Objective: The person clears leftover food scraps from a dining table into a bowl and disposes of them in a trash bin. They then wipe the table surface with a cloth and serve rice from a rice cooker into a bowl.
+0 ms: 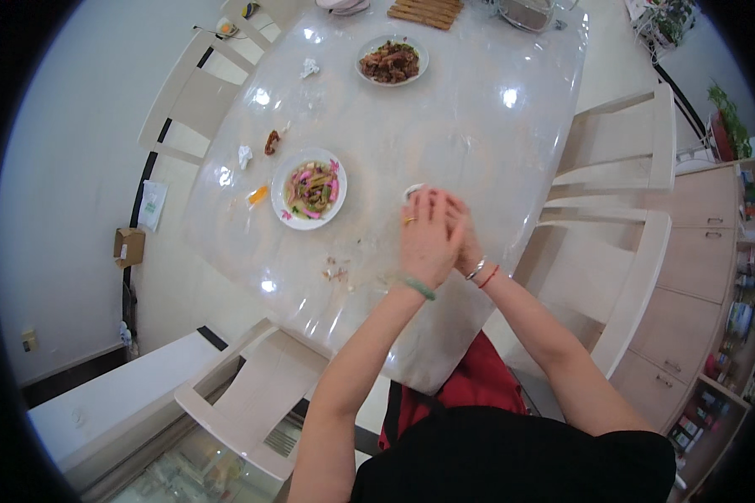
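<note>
My left hand (429, 239), with a ring and a green bangle, is laid over my right hand (468, 239), which wears a silver bracelet and a red string. Both are closed together above the near right part of the table (445, 126). A small white rim or edge (413, 191) shows just beyond the fingertips; what the hands hold is otherwise hidden. To their left stands a flowered plate (287, 216) of cut vegetables with pink pieces. Food scraps (335, 272) lie on the glossy cover, left of my left wrist.
A plate of brown meat (388, 63) stands farther back, before a slatted wooden mat (428, 12). Crumpled tissues (244, 157), a brown scrap (272, 142) and an orange piece (258, 195) lie at left. White chairs (591, 268) flank the table; a red cloth (478, 377) hangs below its near edge.
</note>
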Demonstrator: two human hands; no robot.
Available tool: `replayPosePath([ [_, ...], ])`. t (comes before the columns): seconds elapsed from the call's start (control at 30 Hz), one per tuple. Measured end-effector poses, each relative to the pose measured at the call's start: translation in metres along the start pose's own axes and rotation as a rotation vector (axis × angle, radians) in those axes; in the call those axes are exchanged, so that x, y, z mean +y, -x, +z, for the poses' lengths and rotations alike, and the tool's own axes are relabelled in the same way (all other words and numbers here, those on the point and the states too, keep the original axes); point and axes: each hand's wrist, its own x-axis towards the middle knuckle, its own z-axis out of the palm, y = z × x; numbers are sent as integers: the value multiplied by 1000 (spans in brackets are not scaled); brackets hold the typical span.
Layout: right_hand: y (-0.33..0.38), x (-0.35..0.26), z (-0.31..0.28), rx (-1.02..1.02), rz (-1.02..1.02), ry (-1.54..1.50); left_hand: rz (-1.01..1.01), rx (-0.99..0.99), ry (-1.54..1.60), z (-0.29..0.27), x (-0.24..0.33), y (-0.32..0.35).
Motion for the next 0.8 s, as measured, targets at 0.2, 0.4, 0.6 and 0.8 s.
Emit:
replayPosePath([
  [0.2, -22, 99, -11, 258, 349, -113, 98, -129, 39, 55, 10, -96],
  [0.4, -84, 121, 39, 237, 314, -160, -6, 60, 25, 67, -48, -143],
  [0.6, -194, 121, 91, 34, -11, -161, -114, 106, 61, -4, -115, -196],
  [0.8, -368, 134, 136, 249, -212, -115, 103, 365, 191, -71, -199, -315],
])
